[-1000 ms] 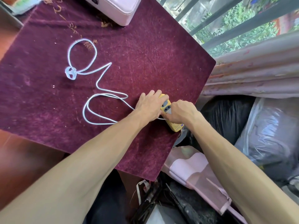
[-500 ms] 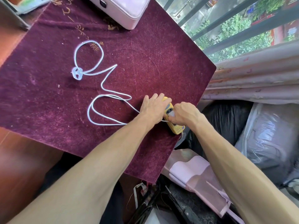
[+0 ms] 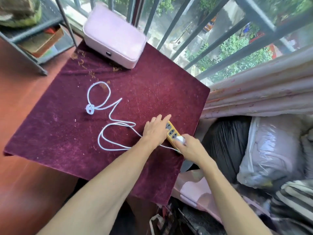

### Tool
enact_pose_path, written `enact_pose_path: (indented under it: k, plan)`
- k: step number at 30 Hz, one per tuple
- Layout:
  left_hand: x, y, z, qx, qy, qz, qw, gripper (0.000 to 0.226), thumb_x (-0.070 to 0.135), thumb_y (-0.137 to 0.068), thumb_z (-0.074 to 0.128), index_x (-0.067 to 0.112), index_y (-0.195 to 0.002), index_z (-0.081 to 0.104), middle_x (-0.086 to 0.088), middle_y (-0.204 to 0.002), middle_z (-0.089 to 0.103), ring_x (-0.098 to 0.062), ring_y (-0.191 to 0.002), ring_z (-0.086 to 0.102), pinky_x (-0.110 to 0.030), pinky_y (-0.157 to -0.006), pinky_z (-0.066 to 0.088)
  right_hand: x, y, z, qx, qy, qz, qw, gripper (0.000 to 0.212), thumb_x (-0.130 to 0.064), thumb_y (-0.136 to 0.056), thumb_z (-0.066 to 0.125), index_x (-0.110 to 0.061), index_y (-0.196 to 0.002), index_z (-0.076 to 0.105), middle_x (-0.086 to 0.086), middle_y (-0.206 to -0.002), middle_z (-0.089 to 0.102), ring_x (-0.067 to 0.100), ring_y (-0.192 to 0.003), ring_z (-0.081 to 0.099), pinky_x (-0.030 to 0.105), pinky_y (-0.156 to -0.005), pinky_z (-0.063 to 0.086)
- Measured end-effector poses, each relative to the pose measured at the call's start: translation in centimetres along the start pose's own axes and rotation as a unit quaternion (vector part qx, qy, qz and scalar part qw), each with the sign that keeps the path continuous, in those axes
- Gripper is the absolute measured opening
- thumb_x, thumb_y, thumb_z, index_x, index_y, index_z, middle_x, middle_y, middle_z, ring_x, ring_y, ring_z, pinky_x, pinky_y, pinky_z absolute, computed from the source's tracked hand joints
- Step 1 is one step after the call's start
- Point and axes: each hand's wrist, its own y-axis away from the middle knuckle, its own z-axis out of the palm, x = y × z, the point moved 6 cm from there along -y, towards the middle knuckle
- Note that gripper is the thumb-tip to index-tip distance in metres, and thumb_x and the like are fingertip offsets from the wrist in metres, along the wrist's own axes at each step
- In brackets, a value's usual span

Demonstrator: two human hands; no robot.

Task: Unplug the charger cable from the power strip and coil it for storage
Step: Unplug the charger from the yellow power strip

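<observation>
Cable (image 3: 118, 123): its plug (image 3: 179, 139), at the strip's (image 3: 169, 137) 5 o'clock end, is pinched by the right hand (image 3: 189, 147). Left hand (image 3: 156, 131) fingers have straightened, pressing the strip; more sockets (image 3: 171, 132) show.

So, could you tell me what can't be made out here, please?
All in the head view:
- Whether the white plug is out of the power strip: the gripping right hand hides its base.
- The strip's near end: under that hand.
- The far connector: too small to identify.

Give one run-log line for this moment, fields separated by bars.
left hand: presses power strip | right hand: pinches charger plug | cable: uncoiled
</observation>
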Motion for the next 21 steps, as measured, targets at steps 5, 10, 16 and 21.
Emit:
enact_pose_path:
  k: [5, 10, 16, 21]
  plan:
    - [1.8, 11.2, -7.1, -0.061, 0.318, -0.122, 0.938, 0.029, 0.036, -0.102, 0.049, 0.018, -0.112, 0.07, -0.001, -0.099, 0.076, -0.005, -0.072, 0.068, -0.026, -0.072, 0.052, -1.5, 13.9, -1.2, 0.062, -0.379, -0.013, 0.923, 0.02, -0.031, -0.091, 0.074, -0.03, -0.11, 0.068, 0.002, -0.099, 0.073, 0.012, -0.077, 0.065, 0.029, -0.068, 0.049]
    - [7.3, 24.1, -15.0, -0.189, 0.356, -0.071, 0.912, 0.034, 0.062, -0.092, 0.055, 0.036, -0.094, 0.077, 0.007, -0.087, 0.081, -0.003, -0.068, 0.072, -0.017, -0.058, 0.052, -5.9, 27.7, -4.3, 0.154, -0.392, -0.142, 0.896, 0.042, -0.038, -0.086, 0.078, -0.048, -0.126, 0.068, -0.017, -0.111, 0.076, -0.002, -0.107, 0.069, 0.015, -0.09, 0.052]
    - [11.4, 32.1, -21.2, -0.115, 0.355, 0.083, 0.924, 0.018, 0.036, -0.089, 0.07, 0.023, -0.093, 0.081, 0.006, -0.089, 0.081, -0.002, -0.082, 0.071, -0.02, -0.074, 0.056, -8.2, 34.4, -6.4, 0.235, -0.403, -0.213, 0.859, 0.052, -0.054, -0.079, 0.078, -0.047, -0.128, 0.064, -0.018, -0.092, 0.074, -0.003, -0.09, 0.071, 0.012, -0.078, 0.055]
    - [12.0, 33.2, -23.4, -0.05, 0.397, 0.061, 0.914, 0.024, 0.026, -0.098, 0.067, 0.007, -0.107, 0.079, -0.014, -0.106, 0.079, -0.04, -0.097, 0.073, -0.054, -0.091, 0.055, -7.6, 36.4, -9.4, 0.279, -0.374, -0.254, 0.847, 0.04, -0.062, -0.074, 0.078, -0.051, -0.109, 0.064, -0.008, -0.084, 0.066, 0.001, -0.058, 0.056, 0.012, -0.056, 0.042]
